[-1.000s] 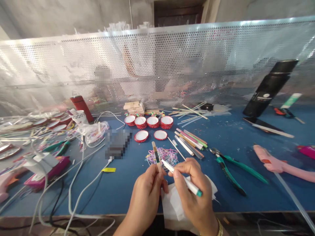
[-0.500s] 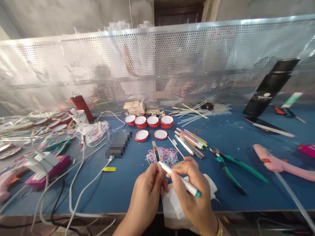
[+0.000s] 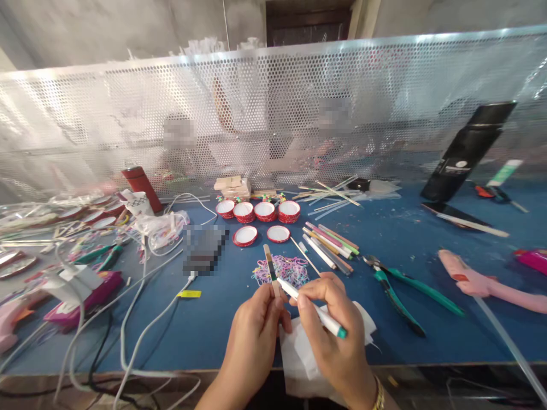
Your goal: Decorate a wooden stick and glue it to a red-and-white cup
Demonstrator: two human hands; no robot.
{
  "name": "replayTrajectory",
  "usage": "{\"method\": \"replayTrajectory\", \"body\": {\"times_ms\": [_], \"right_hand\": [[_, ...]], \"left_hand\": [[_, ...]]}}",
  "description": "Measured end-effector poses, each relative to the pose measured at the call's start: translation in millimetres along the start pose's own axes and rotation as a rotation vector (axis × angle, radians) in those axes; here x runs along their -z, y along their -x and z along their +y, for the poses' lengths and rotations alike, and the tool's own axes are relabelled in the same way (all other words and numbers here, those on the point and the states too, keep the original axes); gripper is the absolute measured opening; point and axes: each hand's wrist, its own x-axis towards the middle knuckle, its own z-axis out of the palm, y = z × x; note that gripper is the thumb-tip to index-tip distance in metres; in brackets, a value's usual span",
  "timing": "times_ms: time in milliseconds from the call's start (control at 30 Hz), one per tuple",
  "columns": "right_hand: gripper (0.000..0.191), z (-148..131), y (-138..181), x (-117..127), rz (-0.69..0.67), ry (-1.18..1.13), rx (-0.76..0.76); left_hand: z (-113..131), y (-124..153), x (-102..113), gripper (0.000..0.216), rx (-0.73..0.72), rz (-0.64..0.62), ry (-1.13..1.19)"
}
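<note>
Upright between the fingers of my left hand [image 3: 253, 333] is a wooden craft stick [image 3: 268, 257], with a dark green band across its middle. My right hand [image 3: 335, 341] grips a white marker pen [image 3: 330, 323] with a green end. The pen's tip is at the stick, by the lower edge of the band; whether it touches I cannot tell. Just behind both hands lies a pile of small pastel rubber bands [image 3: 288, 270]. A thin stick [image 3: 304, 255] runs toward my right fingers. White tissue [image 3: 294, 359] is under my right hand.
Several markers [image 3: 329, 245], green-handled pliers [image 3: 421, 290] and a pink glue gun [image 3: 478, 279] lie to the right. Red-rimmed round pieces [image 3: 278, 233] stand behind. A phone [image 3: 207, 250] and white cables [image 3: 147, 336] lie left. A black bottle [image 3: 468, 151] and perforated metal screen [image 3: 290, 80] stand farther back.
The pen tip has shifted slightly down and right along the stick, and more of the stick below the dark band shows. Both hands keep their grips.
</note>
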Motion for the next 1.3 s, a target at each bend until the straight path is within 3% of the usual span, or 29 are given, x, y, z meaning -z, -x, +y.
{"method": "replayTrajectory", "body": {"times_ms": [767,967,1167,1300], "right_hand": [[0.010,1.2,0.1,-1.2,-0.032,0.023,0.026],[0.010,0.8,0.5,-0.7,0.024,0.002,0.008],[0.009,1.7,1.2,-1.3,-0.029,0.005,0.024],[0.010,0.9,0.7,-1.8,0.027,0.003,0.001]], "left_hand": [[0.7,0.7,-0.1,0.035,0.000,0.006,0.020],[-0.2,0.5,0.4,0.035,0.005,0.004,-0.002],[0.7,0.6,0.9,0.035,-0.004,-0.011,0.012],[0.2,0.9,1.4,0.035,0.015,-0.007,0.002]]}}
